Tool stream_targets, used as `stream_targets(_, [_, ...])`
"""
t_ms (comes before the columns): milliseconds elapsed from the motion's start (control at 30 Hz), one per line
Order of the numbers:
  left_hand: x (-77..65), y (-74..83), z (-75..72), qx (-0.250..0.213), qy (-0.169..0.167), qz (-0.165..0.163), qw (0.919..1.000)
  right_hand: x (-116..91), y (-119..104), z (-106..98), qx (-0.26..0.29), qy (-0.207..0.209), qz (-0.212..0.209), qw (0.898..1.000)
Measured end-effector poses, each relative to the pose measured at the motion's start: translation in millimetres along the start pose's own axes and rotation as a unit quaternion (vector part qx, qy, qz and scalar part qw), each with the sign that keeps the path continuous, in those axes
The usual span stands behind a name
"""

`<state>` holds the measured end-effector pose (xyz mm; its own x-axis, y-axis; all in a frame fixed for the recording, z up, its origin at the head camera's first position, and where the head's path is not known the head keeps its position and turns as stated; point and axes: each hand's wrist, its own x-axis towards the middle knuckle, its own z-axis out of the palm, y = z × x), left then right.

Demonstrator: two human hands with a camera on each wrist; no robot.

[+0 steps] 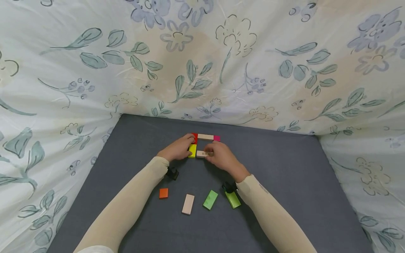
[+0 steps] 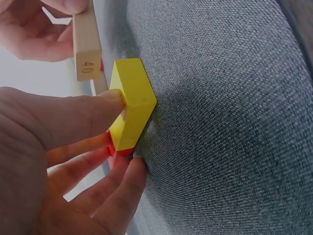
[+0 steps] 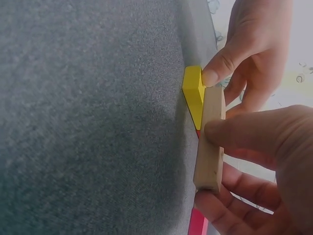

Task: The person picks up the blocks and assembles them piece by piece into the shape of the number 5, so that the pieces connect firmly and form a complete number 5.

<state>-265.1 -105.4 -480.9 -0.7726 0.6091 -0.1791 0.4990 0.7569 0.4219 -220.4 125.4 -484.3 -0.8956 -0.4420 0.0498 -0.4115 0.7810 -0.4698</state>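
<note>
My right hand point(image 1: 223, 157) pinches a plain wooden block point(image 3: 210, 161) between thumb and fingers. In the left wrist view the number 40 shows on this block's end. It is held close to the right of a yellow block point(image 1: 192, 151); whether they touch I cannot tell. My left hand point(image 1: 177, 147) has its thumb on the yellow block, its fingers curled by the red block point(image 1: 195, 138) behind it. The red block is partly covered by those fingers. Rightward from it run another plain wooden block point(image 1: 205, 137) and a pink block point(image 1: 216, 138).
Nearer on the grey surface point(image 1: 284, 196) lie an orange block point(image 1: 163, 193), a plain wooden block point(image 1: 188, 204), a green block point(image 1: 210, 200) and a lime-green block point(image 1: 233, 200), partly under the right forearm. Floral cloth point(image 1: 202, 70) hangs behind and along both sides.
</note>
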Motion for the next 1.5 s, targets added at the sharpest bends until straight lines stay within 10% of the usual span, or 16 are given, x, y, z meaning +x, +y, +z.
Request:
stream_targets(1000, [-1.1, 7.7, 2.5, -0.011, 0.011, -0.033, 0.9993, 5, 1, 16, -0.021, -0.004, 0.0, 1.0])
stream_targets(1500, [-8.6, 19.9, 12.4, 0.033, 0.098, -0.046, 0.9935, 3, 0, 17, -0.013, 0.004, 0.002, 1.0])
